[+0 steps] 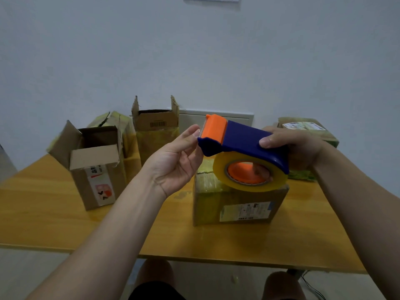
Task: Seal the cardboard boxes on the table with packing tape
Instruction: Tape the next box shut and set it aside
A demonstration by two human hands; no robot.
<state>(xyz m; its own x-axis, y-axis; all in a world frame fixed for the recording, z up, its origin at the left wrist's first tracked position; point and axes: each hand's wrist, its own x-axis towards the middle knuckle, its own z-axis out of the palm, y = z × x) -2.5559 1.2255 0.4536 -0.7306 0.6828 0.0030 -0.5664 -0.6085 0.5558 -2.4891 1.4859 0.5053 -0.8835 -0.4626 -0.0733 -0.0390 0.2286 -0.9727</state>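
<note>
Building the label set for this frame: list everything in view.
tape dispenser: 1, blue with orange front, held above the centre box
tape roll: 1, yellowish clear, in the dispenser
open boxes: 2, brown, front left and back centre
taped boxes: 3, brown under yellowish tape, back left, centre, far right
table: 1, yellow wood, under the boxes
wall panel: 1, cream, behind the boxes
left hand: fingertips at the orange front, grip unclear
right hand: grips the dispenser's rear
</note>
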